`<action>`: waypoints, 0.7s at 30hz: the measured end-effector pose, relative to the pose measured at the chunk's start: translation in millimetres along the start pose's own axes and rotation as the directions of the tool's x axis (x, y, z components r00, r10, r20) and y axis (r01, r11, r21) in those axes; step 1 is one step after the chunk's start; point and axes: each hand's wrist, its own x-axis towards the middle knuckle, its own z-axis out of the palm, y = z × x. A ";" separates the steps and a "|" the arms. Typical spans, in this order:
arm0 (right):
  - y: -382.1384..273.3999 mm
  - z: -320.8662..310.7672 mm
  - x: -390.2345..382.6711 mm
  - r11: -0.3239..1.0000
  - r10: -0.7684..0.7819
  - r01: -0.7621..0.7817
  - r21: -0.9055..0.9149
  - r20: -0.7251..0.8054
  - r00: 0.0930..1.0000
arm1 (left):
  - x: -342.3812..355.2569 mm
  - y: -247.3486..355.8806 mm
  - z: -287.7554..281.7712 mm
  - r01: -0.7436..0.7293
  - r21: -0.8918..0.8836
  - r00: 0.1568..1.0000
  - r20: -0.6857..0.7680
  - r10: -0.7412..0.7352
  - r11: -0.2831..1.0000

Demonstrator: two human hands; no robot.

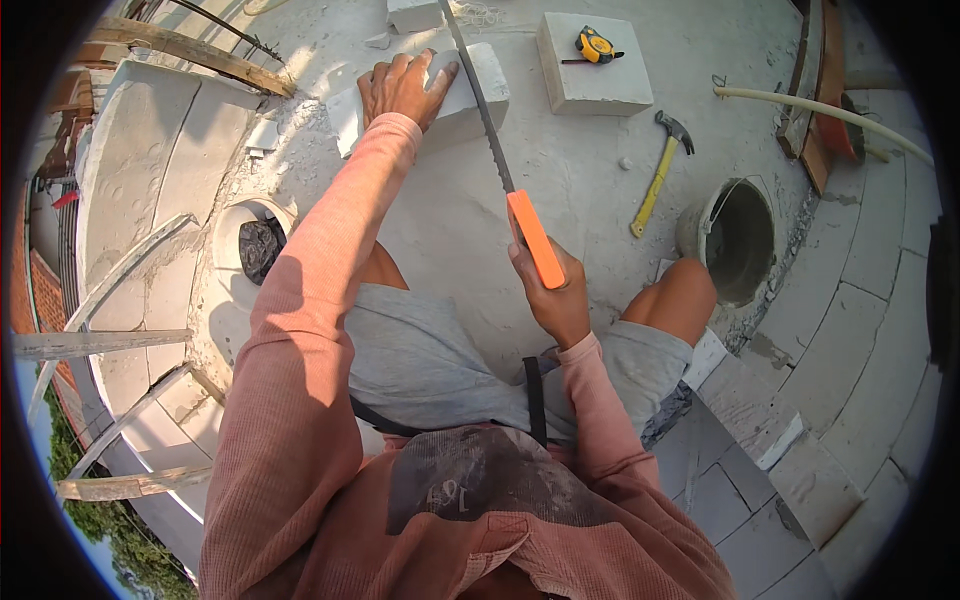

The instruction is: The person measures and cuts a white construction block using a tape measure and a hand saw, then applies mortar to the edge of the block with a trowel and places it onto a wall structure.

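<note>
My right hand (556, 293) is closed round the orange handle of a hand saw (487, 118). Its long dark toothed blade points away from me and lies against the right part of a pale lightweight block (465, 110). Whether the teeth have cut into the block I cannot tell. On the block's left part rests my left hand (405, 88), fingers spread over its top. A second block (594, 88) stands to the right, with a yellow and black tape measure (595, 45) on top. Beside it on the floor lies a claw hammer (660, 172) with a yellow handle.
A grey bucket (690, 222) lies tilted near my right knee. At left, a white bucket (222, 240) holds black plastic. Block walls (850, 300) rise on both sides, with timber (190, 50) at far left and a pale hose (820, 103) at right. Another block (414, 14) sits at the back.
</note>
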 end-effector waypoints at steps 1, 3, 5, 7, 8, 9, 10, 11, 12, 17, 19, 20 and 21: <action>0.0 5.8 2.9 1.000 0.000 0.000 0.001 0.007 1.000 | 2.1 -2.2 -1.2 0.010 -0.008 1.000 -0.007 -0.010 1.000; 3.3 9.0 5.0 0.999 -0.048 0.048 -0.001 -0.026 0.999 | -1.4 -1.7 -0.5 0.018 -0.006 1.000 -0.016 -0.018 1.000; 10.2 7.4 -53.9 0.999 -0.046 0.044 -0.028 -0.050 0.998 | -6.2 -6.7 -4.3 0.034 0.013 0.999 -0.029 -0.033 0.999; 35.8 -10.0 -119.0 0.993 -0.113 0.107 -0.055 -0.119 0.987 | -5.6 -0.3 -9.3 0.037 -0.005 0.998 0.050 -0.037 0.999; 29.9 -12.3 -112.5 0.992 -0.120 0.114 -0.056 -0.122 0.985 | 0.1 0.8 -8.7 0.034 -0.007 0.999 0.042 -0.034 0.999; 16.6 -16.3 -109.8 0.998 -0.042 0.037 -0.051 -0.103 0.994 | -0.2 1.4 -6.0 0.027 -0.021 0.999 0.039 -0.026 0.999; 9.4 -18.3 -103.2 0.998 0.031 -0.035 -0.050 -0.085 0.996 | 0.5 3.1 -5.2 0.020 -0.038 0.999 0.031 -0.019 0.999; 10.5 -14.5 -76.7 0.997 0.028 -0.032 -0.070 -0.054 0.998 | -4.8 4.6 -3.9 0.025 -0.016 0.998 0.051 -0.024 1.000; 10.6 -7.2 -36.5 0.996 0.023 -0.024 -0.091 -0.020 1.000 | 0.1 3.9 -4.2 0.026 -0.019 0.999 0.048 -0.025 0.999; 25.4 13.9 -15.5 0.999 -0.048 0.047 -0.027 -0.008 0.999 | -4.5 0.2 -7.7 0.054 -0.049 0.997 0.048 -0.052 0.997; 46.3 2.2 -92.3 0.988 -0.107 0.100 -0.116 -0.064 0.992 | -1.7 -3.6 -7.1 0.014 -0.020 0.999 0.041 -0.013 1.000; 42.3 -5.7 -121.2 0.994 -0.070 0.062 -0.092 -0.087 0.994 | 1.5 -0.6 -4.4 0.021 -0.027 0.999 0.036 -0.020 0.999; 30.6 -7.4 -137.8 0.998 -0.024 0.018 -0.059 -0.109 0.994 | -0.1 -0.3 -3.8 0.005 -0.012 1.000 0.009 -0.005 1.000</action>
